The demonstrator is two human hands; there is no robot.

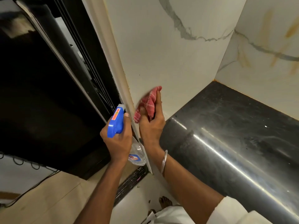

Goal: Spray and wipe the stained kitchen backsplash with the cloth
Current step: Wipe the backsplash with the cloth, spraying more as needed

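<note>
My right hand (151,125) presses a red checked cloth (148,102) flat against the white marble backsplash (161,54), low down near its left edge trim. My left hand (118,139) grips a spray bottle (116,122) with a blue trigger head and a clear body, held just left of the trim, nozzle pointing up. Yellow-brown streaks (291,29) mark the adjoining wall panel at the far right.
A glossy black stone countertop (234,135) runs along the right, meeting the backsplash in a corner. A cream trim strip (116,62) borders the backsplash; left of it stand a dark window frame and a large black appliance (40,94). Beige floor tiles and my bare foot (165,202) lie below.
</note>
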